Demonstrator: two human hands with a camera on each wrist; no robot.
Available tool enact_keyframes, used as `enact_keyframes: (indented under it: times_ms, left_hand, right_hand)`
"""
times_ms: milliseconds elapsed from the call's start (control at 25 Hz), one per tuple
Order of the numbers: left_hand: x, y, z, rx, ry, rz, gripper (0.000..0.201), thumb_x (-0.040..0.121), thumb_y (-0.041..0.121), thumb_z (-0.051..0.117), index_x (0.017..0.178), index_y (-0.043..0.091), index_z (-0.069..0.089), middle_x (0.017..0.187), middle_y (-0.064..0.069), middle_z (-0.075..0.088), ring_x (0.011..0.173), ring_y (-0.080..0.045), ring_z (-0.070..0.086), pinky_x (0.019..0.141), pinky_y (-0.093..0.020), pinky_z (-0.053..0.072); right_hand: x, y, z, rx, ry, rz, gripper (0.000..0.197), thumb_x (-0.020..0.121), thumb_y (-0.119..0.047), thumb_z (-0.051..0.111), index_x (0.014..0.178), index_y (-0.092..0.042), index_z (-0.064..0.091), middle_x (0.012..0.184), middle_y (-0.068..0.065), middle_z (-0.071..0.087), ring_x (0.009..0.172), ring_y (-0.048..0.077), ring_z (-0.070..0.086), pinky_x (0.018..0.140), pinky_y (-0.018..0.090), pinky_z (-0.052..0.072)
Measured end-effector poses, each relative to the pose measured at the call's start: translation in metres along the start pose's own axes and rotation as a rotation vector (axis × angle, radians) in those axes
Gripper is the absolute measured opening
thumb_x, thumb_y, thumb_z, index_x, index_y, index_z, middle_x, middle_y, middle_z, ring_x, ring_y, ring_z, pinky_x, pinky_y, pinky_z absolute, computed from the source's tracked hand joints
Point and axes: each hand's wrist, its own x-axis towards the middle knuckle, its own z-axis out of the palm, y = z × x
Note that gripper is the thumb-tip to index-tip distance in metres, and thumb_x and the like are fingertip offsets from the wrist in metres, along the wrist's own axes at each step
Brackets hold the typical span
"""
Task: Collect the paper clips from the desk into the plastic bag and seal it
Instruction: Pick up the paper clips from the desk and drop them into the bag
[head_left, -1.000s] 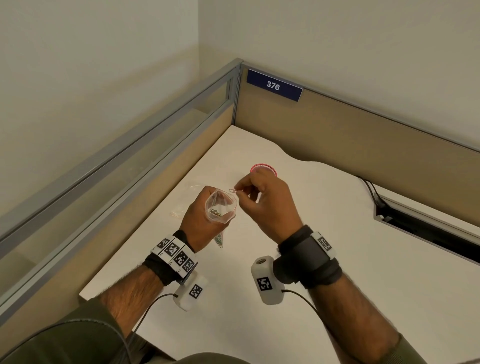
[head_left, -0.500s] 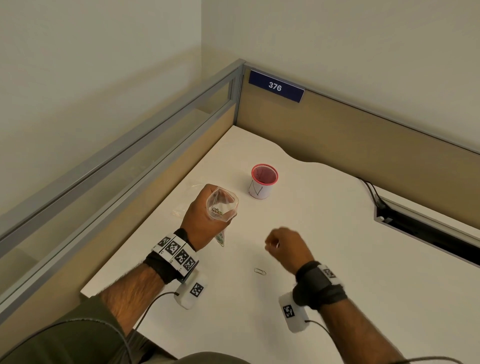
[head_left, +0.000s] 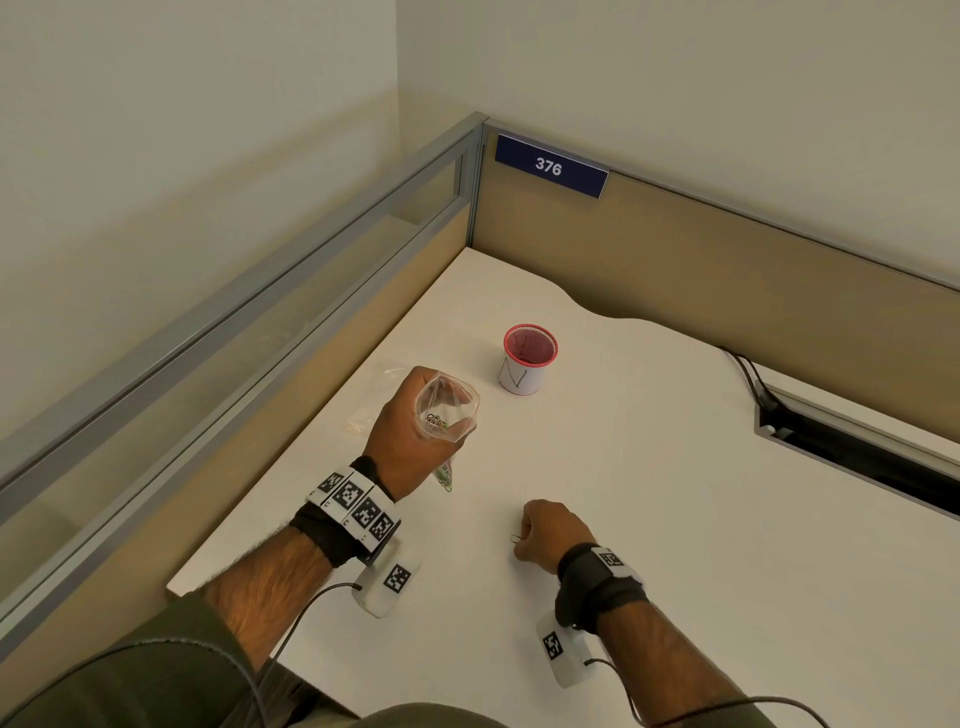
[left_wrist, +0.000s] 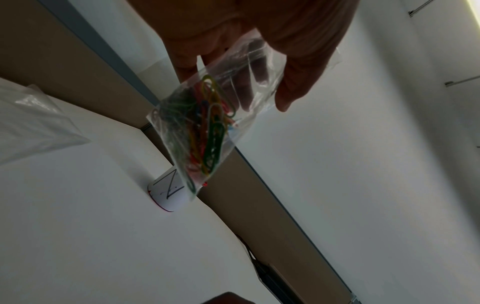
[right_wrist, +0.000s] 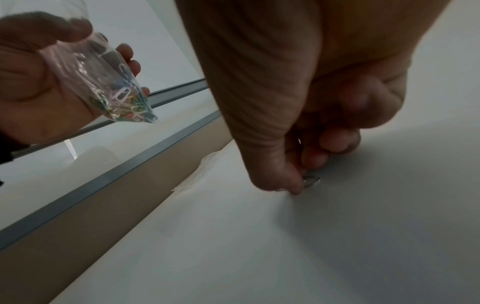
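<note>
White desk (head_left: 675, 493) fills a tan-partitioned corner (head_left: 727, 270); my left hand (head_left: 405, 441) grips the plastic bag (head_left: 447, 410), my right hand (head_left: 550, 535) pinches a paper clip (right_wrist: 310, 181) near me.

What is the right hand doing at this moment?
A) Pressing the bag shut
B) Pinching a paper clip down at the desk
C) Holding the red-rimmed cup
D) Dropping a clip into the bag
B: the right hand is low at the desk, its fingertips pinching a paper clip, apart from the open bag that the left hand holds up.
</note>
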Motion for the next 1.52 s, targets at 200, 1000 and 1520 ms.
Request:
enact_keyframes:
  times_ms: [200, 1000, 1520]
  left_hand:
    - [0.001, 0.000, 0.001, 0.007, -0.004, 0.000, 0.035, 0.077, 0.014, 0.079, 0.101, 0.025, 0.056, 0.107, -0.005, 0.070, 0.105, -0.018, 0.067, 0.098, -0.039, 0.054]
    - [0.001, -0.006, 0.022, 0.084, -0.069, 0.048, 0.043, 0.068, 0.041, 0.073, 0.102, 0.026, 0.052, 0.094, 0.003, 0.066, 0.093, -0.011, 0.068, 0.077, -0.032, 0.055]
    - [-0.009, 0.009, 0.036, -0.075, -0.125, 0.133, 0.041, 0.069, 0.033, 0.072, 0.105, 0.023, 0.054, 0.101, 0.007, 0.068, 0.102, -0.013, 0.067, 0.088, -0.029, 0.055]
  right_hand:
    - [0.000, -0.002, 0.000, -0.053, -0.007, -0.003, 0.019, 0.077, -0.026, 0.064, 0.086, -0.020, 0.049, 0.092, -0.002, 0.053, 0.081, 0.020, 0.052, 0.075, 0.031, 0.047]
    - [-0.091, -0.091, -0.118, 0.463, 0.695, -0.599, 0.012, 0.091, -0.020, 0.062, 0.100, -0.019, 0.069, 0.091, -0.005, 0.065, 0.079, 0.008, 0.058, 0.072, 0.018, 0.051]
    - [-0.114, -0.064, -0.111, 0.142, 0.545, -0.631, 0.016, 0.094, -0.022, 0.055, 0.105, -0.022, 0.068, 0.096, -0.002, 0.068, 0.086, 0.016, 0.060, 0.079, 0.029, 0.050]
